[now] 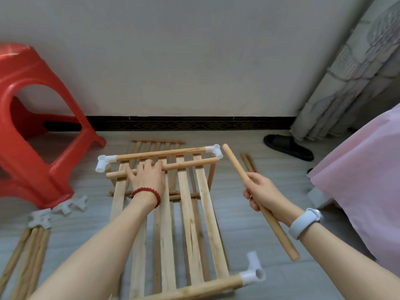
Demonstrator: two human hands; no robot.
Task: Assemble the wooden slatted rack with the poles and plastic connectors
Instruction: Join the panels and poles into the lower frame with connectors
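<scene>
Mid-frame, our left hand [147, 176] lies flat-fingered on the slatted rack [173, 213]; our right hand [260, 194] grasps a pole [236, 165], best aimed squarely into the upper-right connector [214, 150].

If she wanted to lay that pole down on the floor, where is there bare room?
Bare floor lies between the slatted rack and the pink bedding, under the right hand holding the pole. The left side is crowded: red stool, loose connectors and spare poles.
</scene>
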